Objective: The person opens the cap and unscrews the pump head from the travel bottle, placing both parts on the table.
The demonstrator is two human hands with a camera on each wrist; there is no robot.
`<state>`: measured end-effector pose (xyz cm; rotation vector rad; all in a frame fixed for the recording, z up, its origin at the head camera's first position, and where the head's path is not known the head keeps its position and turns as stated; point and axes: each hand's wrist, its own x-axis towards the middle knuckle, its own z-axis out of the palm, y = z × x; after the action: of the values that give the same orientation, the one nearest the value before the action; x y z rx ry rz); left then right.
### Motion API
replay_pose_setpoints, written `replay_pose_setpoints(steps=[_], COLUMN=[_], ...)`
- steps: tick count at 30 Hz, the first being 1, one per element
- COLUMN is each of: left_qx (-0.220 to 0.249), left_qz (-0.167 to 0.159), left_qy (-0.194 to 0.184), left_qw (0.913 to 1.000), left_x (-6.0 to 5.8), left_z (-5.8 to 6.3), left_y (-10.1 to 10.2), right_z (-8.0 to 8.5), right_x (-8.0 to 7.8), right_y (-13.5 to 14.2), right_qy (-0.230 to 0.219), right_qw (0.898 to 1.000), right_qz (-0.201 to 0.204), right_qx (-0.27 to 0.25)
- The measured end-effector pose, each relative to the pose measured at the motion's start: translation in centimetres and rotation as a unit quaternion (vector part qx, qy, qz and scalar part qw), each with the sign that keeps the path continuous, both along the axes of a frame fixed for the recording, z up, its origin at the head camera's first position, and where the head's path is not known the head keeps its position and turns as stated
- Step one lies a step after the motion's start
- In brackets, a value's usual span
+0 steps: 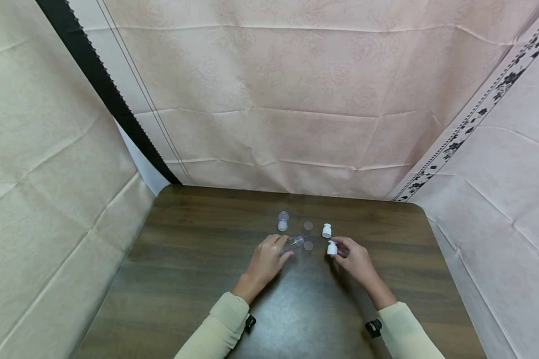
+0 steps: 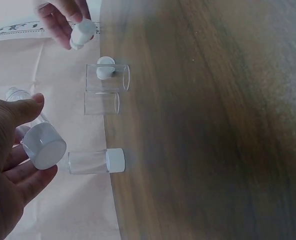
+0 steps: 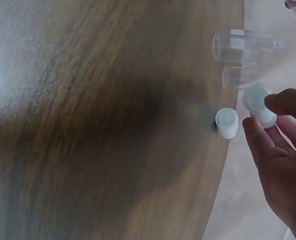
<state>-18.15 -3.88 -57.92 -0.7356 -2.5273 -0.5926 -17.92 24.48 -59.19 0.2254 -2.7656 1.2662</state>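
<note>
My left hand (image 1: pixel 266 259) holds a small clear bottle (image 2: pixel 44 146) with a whitish end, tilted, between thumb and fingers. My right hand (image 1: pixel 356 263) pinches a small white cap-like piece (image 3: pixel 259 106) by its sides, with its round end turned toward the right wrist camera. Just beyond that, a similar white piece (image 1: pixel 326 230) stands on the table. Two clear open-ended cylinders (image 2: pixel 108 77) stand between the hands. Past my left hand is a second clear bottle (image 1: pixel 283 221), upright, its white end (image 2: pixel 116 160) down on the table.
The brown wooden table (image 1: pixel 170 279) has rounded far corners. A pale cloth (image 1: pixel 269 139) hangs along its far edge, and further cloths (image 1: pixel 498 209) hang at both sides. A small black device (image 1: pixel 374 328) sits at my right wrist.
</note>
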Motion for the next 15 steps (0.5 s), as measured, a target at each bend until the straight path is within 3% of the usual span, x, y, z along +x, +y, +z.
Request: replay_pose_setpoints(steps=[10, 15], left_qx=[0.005, 0.007], left_qz=[0.003, 0.001], left_qy=[-0.004, -0.009], left_qw=[1.0, 0.9999], left_x=[-0.1, -0.2], left_z=[-0.1, -0.1], left_y=[-0.1, -0.1], right_z=[-1.5, -1.9], right_x=[-0.5, -0.6], right_y=[0.6, 0.6], right_qy=[-0.053, -0.078], right_qw=[0.996, 0.994], right_qz=[0.035, 0.035], right_qx=[0.059, 0.064])
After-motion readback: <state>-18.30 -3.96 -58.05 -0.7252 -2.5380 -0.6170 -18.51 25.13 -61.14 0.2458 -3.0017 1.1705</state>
